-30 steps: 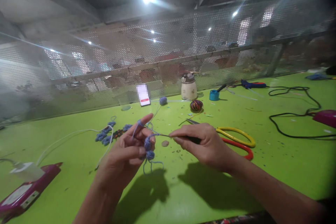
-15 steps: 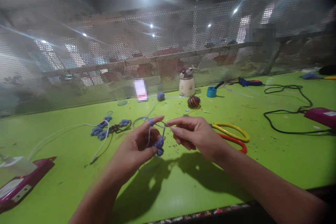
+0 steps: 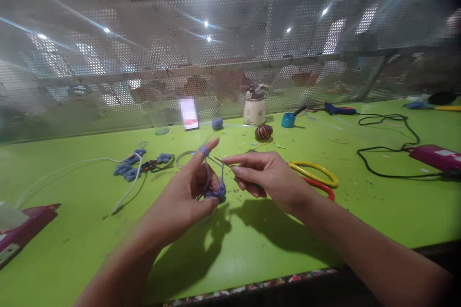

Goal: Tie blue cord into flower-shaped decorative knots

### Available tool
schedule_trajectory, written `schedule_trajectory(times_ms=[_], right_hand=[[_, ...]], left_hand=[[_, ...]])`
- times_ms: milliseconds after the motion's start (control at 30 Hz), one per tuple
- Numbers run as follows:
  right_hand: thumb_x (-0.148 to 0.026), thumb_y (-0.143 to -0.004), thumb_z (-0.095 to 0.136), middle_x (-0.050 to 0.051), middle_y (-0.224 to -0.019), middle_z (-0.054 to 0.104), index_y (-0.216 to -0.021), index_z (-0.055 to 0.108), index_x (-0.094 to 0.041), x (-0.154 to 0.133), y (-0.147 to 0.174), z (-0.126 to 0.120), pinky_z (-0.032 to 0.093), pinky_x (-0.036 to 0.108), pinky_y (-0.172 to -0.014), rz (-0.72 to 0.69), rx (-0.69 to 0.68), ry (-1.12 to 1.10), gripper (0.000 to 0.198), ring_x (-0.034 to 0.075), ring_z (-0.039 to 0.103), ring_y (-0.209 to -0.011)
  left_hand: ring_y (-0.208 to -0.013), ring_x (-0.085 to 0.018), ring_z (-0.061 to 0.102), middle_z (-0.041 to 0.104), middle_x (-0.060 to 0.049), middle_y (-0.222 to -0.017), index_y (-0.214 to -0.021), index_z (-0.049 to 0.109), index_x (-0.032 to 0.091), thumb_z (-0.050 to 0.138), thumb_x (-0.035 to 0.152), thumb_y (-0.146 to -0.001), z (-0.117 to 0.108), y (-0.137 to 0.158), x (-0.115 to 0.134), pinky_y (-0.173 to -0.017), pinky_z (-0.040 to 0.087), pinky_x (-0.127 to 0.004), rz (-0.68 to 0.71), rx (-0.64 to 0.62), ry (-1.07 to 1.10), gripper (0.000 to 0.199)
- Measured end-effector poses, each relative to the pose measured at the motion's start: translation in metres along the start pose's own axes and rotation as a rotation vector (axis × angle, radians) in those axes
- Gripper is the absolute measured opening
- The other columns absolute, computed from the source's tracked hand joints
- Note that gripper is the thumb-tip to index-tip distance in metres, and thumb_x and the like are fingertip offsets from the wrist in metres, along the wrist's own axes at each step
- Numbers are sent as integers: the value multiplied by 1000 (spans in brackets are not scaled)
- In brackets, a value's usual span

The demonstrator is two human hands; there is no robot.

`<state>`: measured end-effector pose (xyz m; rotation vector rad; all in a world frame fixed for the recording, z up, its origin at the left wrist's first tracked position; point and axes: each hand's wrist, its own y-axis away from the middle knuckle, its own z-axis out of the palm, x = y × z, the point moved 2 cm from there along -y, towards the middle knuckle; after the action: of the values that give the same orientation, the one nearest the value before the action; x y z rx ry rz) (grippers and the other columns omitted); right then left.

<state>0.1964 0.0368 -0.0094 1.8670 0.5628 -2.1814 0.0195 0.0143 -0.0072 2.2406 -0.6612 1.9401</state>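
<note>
Between thumb and fingers, my left hand (image 3: 190, 189) pinches a small purple crochet piece (image 3: 220, 193). Purple yarn (image 3: 204, 150) is wound round its raised index finger. My right hand (image 3: 264, 172) grips a thin crochet hook (image 3: 218, 159) whose tip points left toward the strand. A loop of yarn runs from the hook down to the crochet piece. Farther back lies a purple yarn ball (image 3: 217, 124), with a strand leading toward my left hand. Several blue-purple crocheted pieces (image 3: 126, 169) rest to the left of my hands.
Scissors with yellow and red handles (image 3: 317, 172) lie beside my right forearm. A dark striped yarn ball (image 3: 264, 132), a bottle (image 3: 254, 108), a phone (image 3: 188, 113) and a blue pot (image 3: 288, 120) stand behind. Purple power strips (image 3: 435, 157) with cables flank the green table (image 3: 252, 259).
The crochet piece has turned in my left fingers, and the hook shows more clearly beside the strand. The whole view has shifted slightly, so the table things sit higher and more leftward.
</note>
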Motion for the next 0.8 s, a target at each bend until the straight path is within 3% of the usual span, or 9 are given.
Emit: schedule_trajectory(times_ms=[133,333,500,667,800], right_hand=[[-18,-78,67,-4,-53,57,-106,76,-16,4,-3,-4,24,20,-40,7,24,-28,29,4,40,-39],[-24,-75,74,-4,-54,58,-106,76,-18,9,-9,-14,20,19,-39,-11,-21,-92,31,4,41,-40],[-28,-71,78,-4,-53,58,-102,76,-18,7,-11,-14,18,19,-39,38,-98,-92,33,4,40,-39],[-29,-72,76,-3,-54,59,-104,75,-15,-10,-11,-12,20,19,-39,29,-151,37,35,4,40,-39],[-29,-75,75,-4,-54,59,-109,74,-14,-26,-9,-15,23,19,-39,-56,-186,193,37,4,40,-39]], left_hand=[[-69,-13,50,55,4,-76,-154,19,28,68,7,-70,-2,-2,-2,-65,39,-30,-22,-3,18,100],[-71,-14,46,51,4,-74,-150,33,22,67,9,-71,-4,-3,2,-66,36,-31,-62,10,64,88],[-73,-14,49,57,3,-78,-154,19,26,69,8,-71,0,-3,0,-71,38,-32,-55,-47,183,99],[-71,-13,48,55,3,-75,-151,29,19,71,5,-67,-1,-8,-4,-67,38,-29,-6,-91,215,94],[-72,-13,50,56,2,-77,-145,40,18,71,3,-65,0,-11,1,-66,39,-28,-1,-141,257,88]])
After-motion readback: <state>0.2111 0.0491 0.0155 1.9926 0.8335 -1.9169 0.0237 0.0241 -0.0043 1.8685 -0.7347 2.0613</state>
